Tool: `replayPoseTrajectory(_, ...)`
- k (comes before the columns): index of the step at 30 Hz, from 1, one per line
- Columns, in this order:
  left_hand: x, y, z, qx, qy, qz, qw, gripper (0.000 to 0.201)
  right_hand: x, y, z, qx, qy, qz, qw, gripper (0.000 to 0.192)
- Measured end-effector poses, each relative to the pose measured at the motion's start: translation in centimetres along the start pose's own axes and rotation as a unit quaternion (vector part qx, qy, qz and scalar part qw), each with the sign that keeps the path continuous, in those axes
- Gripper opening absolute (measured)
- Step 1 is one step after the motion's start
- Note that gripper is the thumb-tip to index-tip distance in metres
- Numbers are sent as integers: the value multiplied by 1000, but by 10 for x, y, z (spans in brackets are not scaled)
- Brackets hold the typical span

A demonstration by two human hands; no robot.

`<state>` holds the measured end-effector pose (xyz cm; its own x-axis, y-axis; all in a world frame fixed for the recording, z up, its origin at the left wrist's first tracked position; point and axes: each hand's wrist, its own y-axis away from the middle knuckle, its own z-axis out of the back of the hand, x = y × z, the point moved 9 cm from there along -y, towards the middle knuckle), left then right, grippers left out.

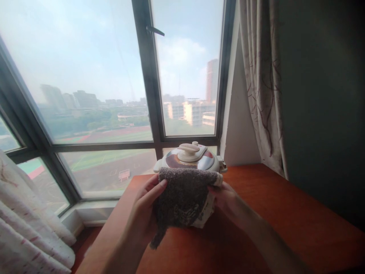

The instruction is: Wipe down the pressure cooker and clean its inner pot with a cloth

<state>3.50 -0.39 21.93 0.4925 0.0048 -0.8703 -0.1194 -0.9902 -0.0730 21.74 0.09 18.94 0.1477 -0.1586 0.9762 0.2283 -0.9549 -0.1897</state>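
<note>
both hands [148, 203] press grey cloth [184, 196] against cooker [190, 158].

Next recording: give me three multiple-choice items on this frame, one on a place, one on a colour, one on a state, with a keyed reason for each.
1. Where does the cooker stand?
A. on the floor
B. on the red-brown table by the window
C. on a shelf

2. What colour is the cloth?
A. dark grey
B. yellow
C. blue

3. How is the cloth held?
A. by neither hand
B. by one hand
C. by both hands

Key: 1 B, it stands on the tabletop before the glass. 2 A, its pile is dark grey. 3 C, left hand and right hand grip its sides.
</note>
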Motion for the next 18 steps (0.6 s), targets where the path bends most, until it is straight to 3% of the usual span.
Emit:
replayPoseTrajectory(2,1,-1,0,-2,8,6,1000,47,5,2,6,-13,30,38,999,43)
replayPoseTrajectory(4,1,-2,-1,1,8,9,1000,48,11,4,19,-69,122,79,987,38)
replayPoseTrajectory(8,2,-1,-6,13,-1,12,1000,50,23,12,38,-194,312,125,922,34)
replayPoseTrajectory(14,1,-1,-12,19,8,7,1000,50,25,14,36,-200,172,127,956,52)
replayPoseTrajectory(18,-1,-2,-16,21,8,-7,1000,49,26,9,33,-201,160,126,958,55)
